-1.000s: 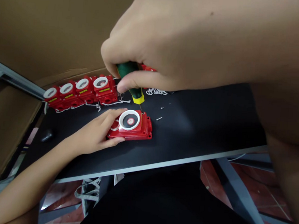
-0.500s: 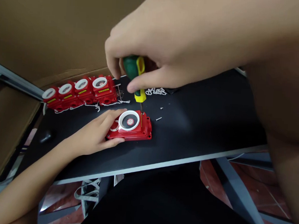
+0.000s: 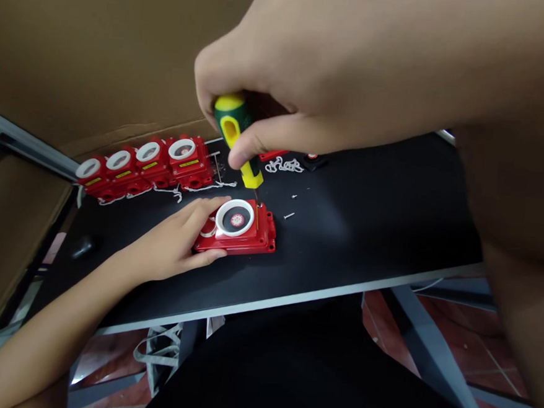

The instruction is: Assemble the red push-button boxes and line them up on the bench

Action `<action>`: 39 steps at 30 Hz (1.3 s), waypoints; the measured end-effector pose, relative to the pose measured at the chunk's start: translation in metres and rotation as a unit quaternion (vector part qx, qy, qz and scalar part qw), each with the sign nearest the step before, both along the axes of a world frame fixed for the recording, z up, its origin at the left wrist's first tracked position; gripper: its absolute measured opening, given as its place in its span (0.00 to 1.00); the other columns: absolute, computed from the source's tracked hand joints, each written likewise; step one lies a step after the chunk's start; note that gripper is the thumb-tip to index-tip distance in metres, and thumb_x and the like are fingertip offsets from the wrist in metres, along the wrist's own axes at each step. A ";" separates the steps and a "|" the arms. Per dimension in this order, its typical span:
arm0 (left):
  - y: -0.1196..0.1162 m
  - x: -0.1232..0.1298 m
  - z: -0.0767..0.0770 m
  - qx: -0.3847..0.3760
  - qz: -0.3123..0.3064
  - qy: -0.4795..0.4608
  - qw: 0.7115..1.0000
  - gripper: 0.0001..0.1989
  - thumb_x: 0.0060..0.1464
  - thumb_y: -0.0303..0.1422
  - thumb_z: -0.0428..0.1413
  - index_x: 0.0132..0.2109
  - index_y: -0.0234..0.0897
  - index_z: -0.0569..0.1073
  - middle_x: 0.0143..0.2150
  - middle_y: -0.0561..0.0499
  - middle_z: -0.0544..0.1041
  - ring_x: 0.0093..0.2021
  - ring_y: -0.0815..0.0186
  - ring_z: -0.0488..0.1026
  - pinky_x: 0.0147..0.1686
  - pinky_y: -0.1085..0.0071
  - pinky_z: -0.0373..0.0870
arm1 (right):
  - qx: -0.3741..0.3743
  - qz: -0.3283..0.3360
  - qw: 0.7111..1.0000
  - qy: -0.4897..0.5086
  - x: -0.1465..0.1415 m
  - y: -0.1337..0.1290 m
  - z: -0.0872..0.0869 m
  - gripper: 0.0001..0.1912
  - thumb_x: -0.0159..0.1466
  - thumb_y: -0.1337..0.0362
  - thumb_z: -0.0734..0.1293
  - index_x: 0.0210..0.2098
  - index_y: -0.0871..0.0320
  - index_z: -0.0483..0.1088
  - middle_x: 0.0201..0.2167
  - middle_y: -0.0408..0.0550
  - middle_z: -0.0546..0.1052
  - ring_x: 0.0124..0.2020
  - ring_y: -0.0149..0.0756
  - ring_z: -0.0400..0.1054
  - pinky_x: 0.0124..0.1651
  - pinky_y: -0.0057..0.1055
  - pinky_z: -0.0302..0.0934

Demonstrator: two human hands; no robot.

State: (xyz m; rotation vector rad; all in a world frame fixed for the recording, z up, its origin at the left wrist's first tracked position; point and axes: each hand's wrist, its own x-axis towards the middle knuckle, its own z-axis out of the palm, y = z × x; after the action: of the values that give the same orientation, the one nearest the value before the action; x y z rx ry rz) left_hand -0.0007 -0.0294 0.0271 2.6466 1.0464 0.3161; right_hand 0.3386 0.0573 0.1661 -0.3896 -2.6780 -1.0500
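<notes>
A red box (image 3: 245, 242) with a white ring around a dark round face lies flat on the black table. Its left end is gripped by my left hand (image 3: 176, 234), thumb along the near side and fingers along the far side. Above it my right hand (image 3: 270, 98) is wrapped round the green and yellow handle of a screwdriver (image 3: 251, 176). The thin shaft points down to the box's far right corner, where a small screw head seems to sit. Two loose screws lie to the right, the longer screw (image 3: 289, 216) nearer me.
Several similar red boxes (image 3: 148, 164) stand in a row at the back left, with white cord along them. A bundle of white cord (image 3: 284, 165) and a dark round part (image 3: 313, 160) lie behind my right hand. A black object (image 3: 82, 247) sits at the table's left.
My right hand has turned the screwdriver, so its handle shows a different side and tilts a little more to the left. My left hand and the red box have stayed in place.
</notes>
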 end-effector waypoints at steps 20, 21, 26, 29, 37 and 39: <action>0.000 -0.003 0.000 -0.004 0.009 0.023 1.000 0.41 0.79 0.55 0.61 0.83 0.37 0.60 0.78 0.28 0.77 0.72 0.37 0.82 0.72 0.43 0.83 | -0.250 0.007 0.968 0.011 -0.001 0.006 0.007 0.28 0.75 0.61 0.67 0.72 0.51 0.80 0.51 0.32 0.83 0.51 0.33 0.83 0.51 0.31 0.73; 0.000 -0.003 0.001 -0.007 0.010 0.023 1.000 0.41 0.79 0.55 0.61 0.83 0.37 0.61 0.78 0.28 0.77 0.72 0.37 0.82 0.73 0.42 0.83 | -0.237 0.008 0.972 0.008 0.000 0.004 0.008 0.28 0.74 0.60 0.67 0.71 0.53 0.80 0.50 0.32 0.83 0.51 0.34 0.83 0.48 0.29 0.71; -0.001 -0.002 0.002 -0.010 0.012 0.014 1.000 0.42 0.78 0.55 0.62 0.84 0.37 0.61 0.78 0.28 0.77 0.71 0.36 0.83 0.72 0.42 0.83 | -0.238 0.081 0.968 0.008 0.006 0.002 0.006 0.33 0.73 0.56 0.59 0.67 0.65 0.80 0.47 0.39 0.84 0.52 0.40 0.87 0.32 0.15 0.54; -0.001 0.000 0.002 -0.016 0.017 0.013 1.000 0.42 0.78 0.56 0.62 0.84 0.38 0.61 0.78 0.29 0.77 0.72 0.36 0.82 0.73 0.42 0.83 | -0.309 0.124 0.942 0.036 0.006 0.004 0.001 0.37 0.74 0.52 0.52 0.62 0.71 0.81 0.43 0.44 0.84 0.59 0.49 0.86 0.32 0.14 0.59; -0.001 0.000 0.004 -0.023 0.024 0.022 0.999 0.43 0.79 0.59 0.60 0.84 0.37 0.61 0.78 0.28 0.76 0.73 0.35 0.81 0.73 0.42 0.82 | 0.002 -0.123 0.992 0.021 -0.020 -0.020 -0.005 0.51 0.79 0.32 0.46 0.58 0.70 0.82 0.61 0.61 0.85 0.64 0.63 0.84 0.51 0.39 0.81; -0.002 -0.001 0.004 -0.020 0.022 0.022 0.999 0.43 0.79 0.59 0.60 0.84 0.37 0.61 0.79 0.28 0.76 0.74 0.35 0.81 0.74 0.42 0.82 | -0.019 -0.146 0.989 0.031 -0.020 -0.023 -0.008 0.49 0.80 0.34 0.45 0.58 0.68 0.81 0.66 0.63 0.82 0.61 0.61 0.86 0.55 0.46 0.82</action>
State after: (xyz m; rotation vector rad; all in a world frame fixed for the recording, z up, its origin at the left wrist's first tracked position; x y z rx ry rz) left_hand -0.0014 -0.0312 0.0311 2.6086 1.1134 0.2439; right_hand 0.3191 0.0343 0.1582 -0.8270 -2.6427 -1.0434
